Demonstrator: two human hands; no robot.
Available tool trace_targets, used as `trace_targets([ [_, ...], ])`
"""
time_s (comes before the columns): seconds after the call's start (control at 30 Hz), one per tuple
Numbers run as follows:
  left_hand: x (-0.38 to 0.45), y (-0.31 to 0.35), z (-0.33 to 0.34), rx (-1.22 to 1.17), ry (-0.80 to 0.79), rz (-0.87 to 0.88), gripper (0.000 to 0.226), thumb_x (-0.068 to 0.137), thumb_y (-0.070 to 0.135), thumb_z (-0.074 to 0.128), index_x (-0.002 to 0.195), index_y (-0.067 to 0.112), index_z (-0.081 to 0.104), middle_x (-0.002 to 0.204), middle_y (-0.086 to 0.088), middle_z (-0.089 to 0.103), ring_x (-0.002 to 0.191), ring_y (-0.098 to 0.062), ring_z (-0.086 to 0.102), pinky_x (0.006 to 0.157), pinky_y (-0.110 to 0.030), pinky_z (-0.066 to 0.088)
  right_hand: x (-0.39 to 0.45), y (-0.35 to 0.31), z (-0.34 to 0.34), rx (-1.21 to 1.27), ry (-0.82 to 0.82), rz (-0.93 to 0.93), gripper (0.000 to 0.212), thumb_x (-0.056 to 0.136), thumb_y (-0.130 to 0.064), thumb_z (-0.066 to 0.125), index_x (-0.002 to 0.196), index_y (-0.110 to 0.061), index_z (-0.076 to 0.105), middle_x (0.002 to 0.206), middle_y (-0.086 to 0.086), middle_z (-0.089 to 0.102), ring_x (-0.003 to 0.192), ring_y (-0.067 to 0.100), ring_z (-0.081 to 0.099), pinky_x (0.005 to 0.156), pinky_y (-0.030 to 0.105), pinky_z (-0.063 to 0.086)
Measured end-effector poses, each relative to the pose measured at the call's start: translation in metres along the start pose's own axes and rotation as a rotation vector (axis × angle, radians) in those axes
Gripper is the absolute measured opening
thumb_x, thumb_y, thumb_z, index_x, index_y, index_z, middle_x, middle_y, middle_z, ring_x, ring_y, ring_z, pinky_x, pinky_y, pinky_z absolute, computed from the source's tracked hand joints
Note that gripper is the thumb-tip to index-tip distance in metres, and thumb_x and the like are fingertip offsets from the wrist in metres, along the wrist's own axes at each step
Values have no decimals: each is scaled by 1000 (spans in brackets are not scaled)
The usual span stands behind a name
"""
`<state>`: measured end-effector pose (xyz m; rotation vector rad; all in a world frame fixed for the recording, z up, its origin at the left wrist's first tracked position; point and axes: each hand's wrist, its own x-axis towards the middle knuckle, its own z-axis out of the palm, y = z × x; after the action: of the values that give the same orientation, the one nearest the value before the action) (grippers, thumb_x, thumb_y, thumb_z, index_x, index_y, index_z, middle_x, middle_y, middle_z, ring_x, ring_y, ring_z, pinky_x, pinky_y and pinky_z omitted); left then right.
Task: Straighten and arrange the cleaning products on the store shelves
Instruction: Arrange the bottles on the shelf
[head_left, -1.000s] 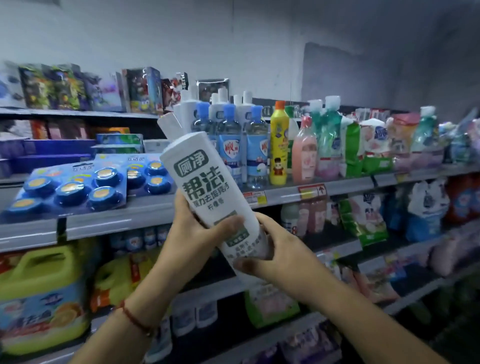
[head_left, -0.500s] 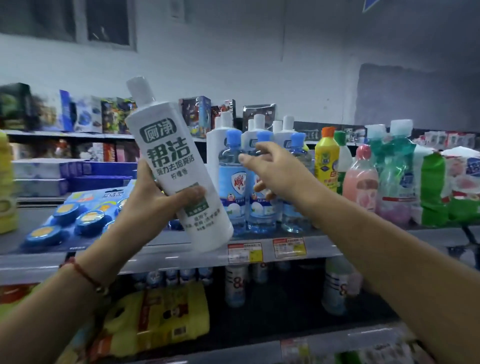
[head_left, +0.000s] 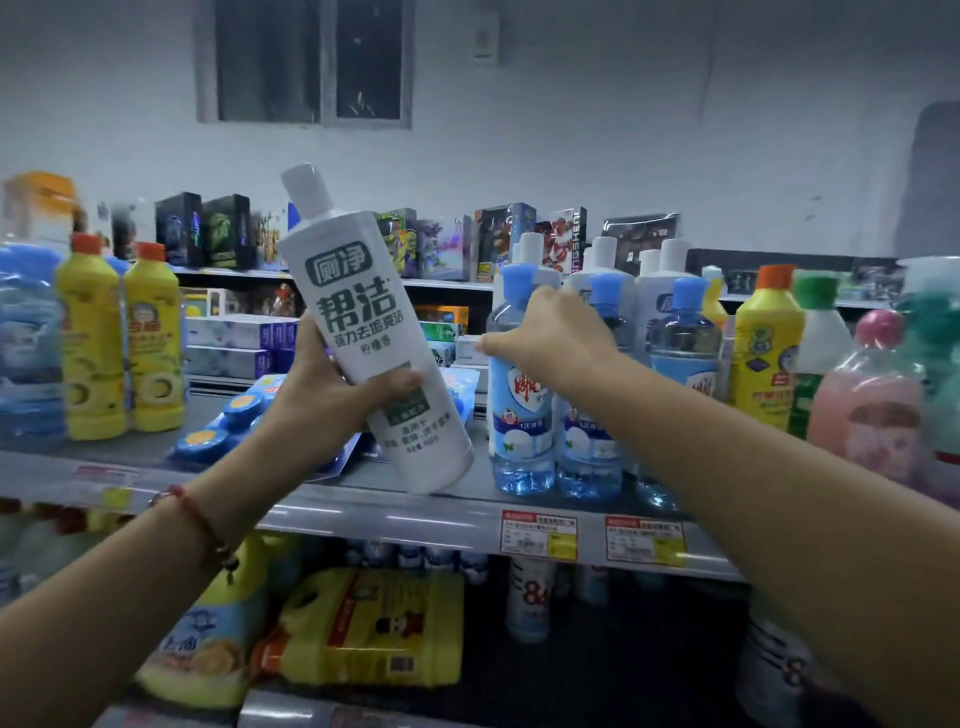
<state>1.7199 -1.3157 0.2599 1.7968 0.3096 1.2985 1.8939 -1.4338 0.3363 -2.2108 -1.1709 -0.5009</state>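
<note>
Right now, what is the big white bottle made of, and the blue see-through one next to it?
The white bottle looks like opaque plastic with a smooth, slightly matte skin and a printed label. The clear blue bottle looks like thin transparent plastic: liquid shows through and the surface glints. It could be glass, but the plastic-looking blue cap suggests plastic.

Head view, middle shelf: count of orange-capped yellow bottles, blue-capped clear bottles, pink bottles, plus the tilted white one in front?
Orange-capped yellow bottles: 3
Blue-capped clear bottles: 3 visible; more may be hidden behind
Pink bottle: 1
Tilted white bottle: 1
Total: 8
</note>
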Motion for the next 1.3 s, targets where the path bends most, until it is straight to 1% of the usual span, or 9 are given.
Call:
trace_targets([
  [0.13,1,3,8,12,-14,10,70,81,4,81,136,12,37,108,-2,70,81,-1,73,53,-20,57,-12,14,-14,61,-12,-51,56,82,-57,70,109,-11,52,89,0,57,81,20,57,67,34,47],
  [0.27,10,1,19,-26,-40,-5,67,82,1,79,130,18,36,102,2,73,86,-7,75,60,-26,61,-28,32,-27,245,82,-180,51,80,-59,72,110,-20,57,89,-9,62,81,11,62,71,31,50],
  [0.4,23,-3,33,-12,-114,17,70,80,3,82,128,23,35,99,8,75,90,-7,75,65,-26,62,-45,43,-53,382,248,-258,37,86,-52,70,106,-25,55,78,-17,52,66,-3,50,55,12,36],
  [0.5,34,-6,55,-53,-192,8,72,80,-5,79,131,18,33,107,2,73,89,-6,75,65,-24,61,-49,49,-76,473,314,-213,39,85,-55,69,111,-28,60,83,-14,58,70,-1,57,59,19,44],
  [0.7,49,-22,95,-54,-384,17,75,82,-1,79,138,28,38,109,-1,76,93,-14,76,68,-26,61,-59,67,-84,455,189,-220,27,88,-53,67,99,-29,65,70,-21,61,61,-11,57,54,7,39],
  [0.83,50,-28,103,-47,-402,33,77,80,10,83,140,35,40,107,3,77,96,-17,76,73,-29,62,-63,78,-68,440,130,-221,25,86,-52,68,102,-34,63,64,-41,57,62,-20,55,53,2,37],
  [0.97,47,-35,98,33,-391,47,88,72,28,89,144,44,40,112,9,73,102,-15,74,79,-32,63,-66,86,-53,409,123,-213,42,81,-60,71,112,-34,63,71,-20,59,66,-3,58,61,18,46],
  [1.13,37,-50,94,18,-410,26,97,73,31,92,149,47,34,120,-5,69,101,-21,75,86,-41,63,-67,93,-45,440,75,-162,44,80,-63,71,113,-36,63,92,-7,75,82,2,70,74,31,60],
  [1.3,31,-56,96,49,-377,7,99,68,50,90,150,48,33,119,-1,70,106,-21,73,90,-47,61,-74,91,-49,498,57,-180,44,80,-62,71,115,-37,63,97,-15,73,87,-4,68,67,17,52],
])
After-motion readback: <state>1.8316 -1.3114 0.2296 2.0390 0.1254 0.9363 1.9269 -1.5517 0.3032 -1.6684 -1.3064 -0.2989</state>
